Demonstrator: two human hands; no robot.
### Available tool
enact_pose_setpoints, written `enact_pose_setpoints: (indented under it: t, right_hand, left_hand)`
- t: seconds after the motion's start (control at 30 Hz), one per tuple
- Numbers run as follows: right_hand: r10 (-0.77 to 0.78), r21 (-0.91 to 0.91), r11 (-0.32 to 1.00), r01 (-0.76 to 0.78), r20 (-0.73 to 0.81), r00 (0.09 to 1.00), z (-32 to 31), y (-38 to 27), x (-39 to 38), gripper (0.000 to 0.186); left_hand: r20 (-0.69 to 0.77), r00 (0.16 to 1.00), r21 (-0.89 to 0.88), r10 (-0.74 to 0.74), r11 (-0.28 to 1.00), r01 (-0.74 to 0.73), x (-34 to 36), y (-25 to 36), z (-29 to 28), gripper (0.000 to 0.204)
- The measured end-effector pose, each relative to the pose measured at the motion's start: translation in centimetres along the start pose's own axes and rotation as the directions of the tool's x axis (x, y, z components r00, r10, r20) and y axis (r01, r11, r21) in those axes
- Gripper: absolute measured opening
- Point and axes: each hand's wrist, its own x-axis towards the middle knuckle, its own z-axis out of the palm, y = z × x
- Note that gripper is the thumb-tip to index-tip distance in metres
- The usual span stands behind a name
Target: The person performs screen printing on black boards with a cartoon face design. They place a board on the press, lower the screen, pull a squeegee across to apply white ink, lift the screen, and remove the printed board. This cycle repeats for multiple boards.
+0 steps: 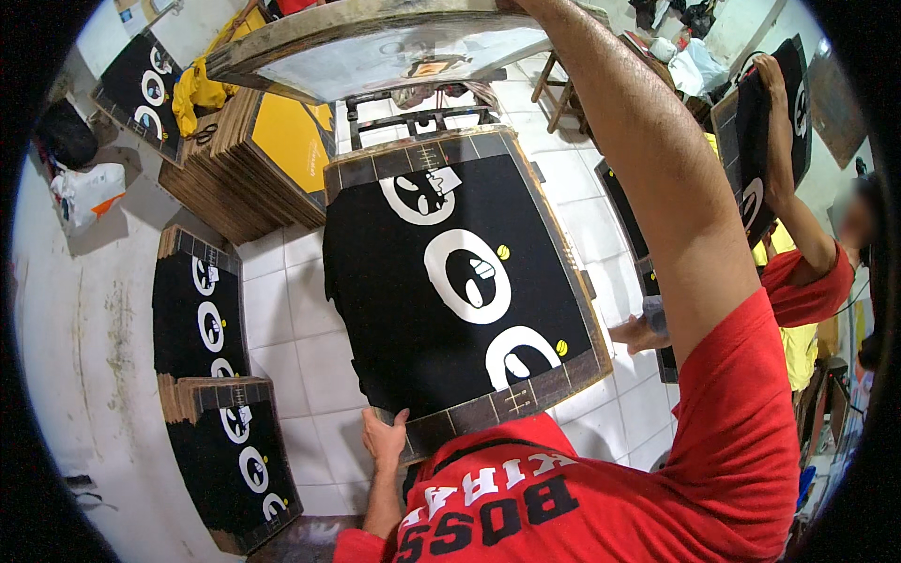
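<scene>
A flat board (pixel 469 413) with a dark grid-marked border lies in front of me, with black fabric (pixel 389 272) spread on it. White rings with black and white shapes and small yellow marks are printed on the fabric. My left hand (pixel 383 437) is closed on the board's near left corner, thumb on top. My right arm stretches up to the top of the view, where my right hand (pixel 531 5) is at the rim of a raised screen-printing frame (pixel 394 61). The view's edge cuts that hand off, and its fingers are hidden.
Stacked boards (pixel 211 178) stand at the far left, scissors (pixel 205 134) and yellow cloth (pixel 195 94) on top. More fabric-covered boards (pixel 202 319) lean along the left wall. At right, a co-worker's hand (pixel 771 73) holds another covered board (pixel 798 113). A wooden stool (pixel 561 94) stands behind.
</scene>
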Motion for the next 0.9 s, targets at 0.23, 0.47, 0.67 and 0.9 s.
enact_pose_setpoints:
  t: [0.23, 0.47, 0.67, 0.9]
  right_hand:
    - [-0.052, -0.007, 0.999, 0.051, -0.040, 0.998, 0.0, -0.2, 1.2, 0.059]
    - [-0.030, -0.017, 0.999, 0.029, -0.014, 0.999, -1.0, -1.1, 1.2, 0.052]
    - [-0.144, -0.005, 0.990, 0.144, -0.039, 0.989, -0.7, -0.1, -0.3, 0.036]
    - [-0.160, 0.152, 0.973, 0.174, -0.101, 0.982, 0.4, 2.3, -12.1, 0.029]
  left_hand:
    - [0.017, 1.000, -0.025, -0.014, 1.000, 0.014, 0.7, 0.0, 0.2, 0.080]
    - [-0.003, 0.993, -0.009, -0.115, 0.993, 0.115, 1.9, -1.7, 1.8, 0.086]
    - [-0.030, 0.993, -0.040, -0.114, 0.993, 0.113, 3.0, -3.4, 4.4, 0.086]
    - [-0.244, 0.950, -0.215, 0.195, 0.944, -0.249, 6.6, 8.2, -2.2, 0.086]
